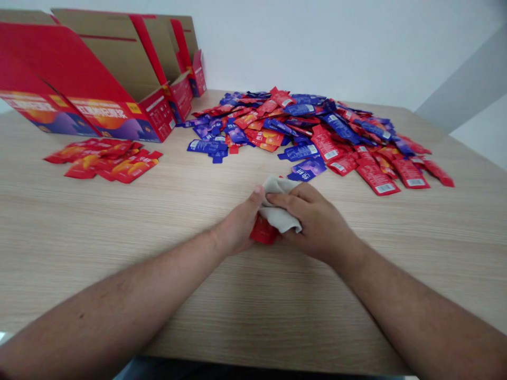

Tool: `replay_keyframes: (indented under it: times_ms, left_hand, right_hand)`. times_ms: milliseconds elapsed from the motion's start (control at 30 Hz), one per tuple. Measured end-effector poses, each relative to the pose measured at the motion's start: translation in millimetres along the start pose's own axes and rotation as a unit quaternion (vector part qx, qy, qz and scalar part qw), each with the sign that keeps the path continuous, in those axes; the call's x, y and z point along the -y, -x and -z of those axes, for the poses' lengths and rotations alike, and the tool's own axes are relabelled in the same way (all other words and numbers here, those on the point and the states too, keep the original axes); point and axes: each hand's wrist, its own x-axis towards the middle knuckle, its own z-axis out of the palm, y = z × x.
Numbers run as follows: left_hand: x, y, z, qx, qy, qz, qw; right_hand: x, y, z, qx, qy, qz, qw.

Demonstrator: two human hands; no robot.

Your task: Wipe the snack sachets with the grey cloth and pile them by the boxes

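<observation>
My left hand (237, 224) and my right hand (312, 219) meet at the middle of the wooden table (253, 295). Between them is a red sachet (262, 232), mostly covered by a white cloth (279, 214). The left hand grips the sachet from the left, thumb on the cloth's upper edge. The right hand's fingers press the cloth against the sachet. Only the sachet's lower corner shows.
A big heap of red and purple sachets (317, 132) lies behind the hands. A smaller spread of red sachets (105, 158) lies at the left. Open red cardboard boxes (99, 79) stand at the back left against a white wall.
</observation>
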Motion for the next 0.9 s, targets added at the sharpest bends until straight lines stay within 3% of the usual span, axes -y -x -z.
replay_keyframes:
  times_ms: [200, 367, 500, 700, 833, 900]
  left_hand:
    - [-0.4, 0.5, 2.3, 0.002, -0.031, 0.029, 0.999]
    - [1.5, -0.6, 0.9, 0.002, -0.019, -0.008, 1.0]
    - [-0.2, 0.9, 2.4, -0.004, -0.03, 0.031, 0.999]
    - [-0.7, 0.2, 0.6, -0.008, 0.002, -0.001, 1.0]
    - [-2.7, 0.8, 2.5, -0.005, -0.014, 0.029, 0.999]
    - [-2.4, 0.9, 2.1, -0.005, -0.015, 0.023, 1.0]
  right_hand:
    - [-1.9, -1.0, 0.1, -0.049, 0.02, -0.029, 0.998]
    - [-0.5, -0.1, -1.5, -0.003, -0.009, 0.007, 1.0]
    - [-3.4, -0.9, -1.7, -0.046, 0.008, -0.033, 0.998]
    - [-0.7, 0.1, -0.9, 0.017, -0.011, -0.005, 1.0]
    - [-7.9, -1.2, -2.0, -0.037, 0.013, -0.051, 0.998]
    - [-7.2, -1.0, -2.5, -0.032, 0.01, -0.042, 0.999]
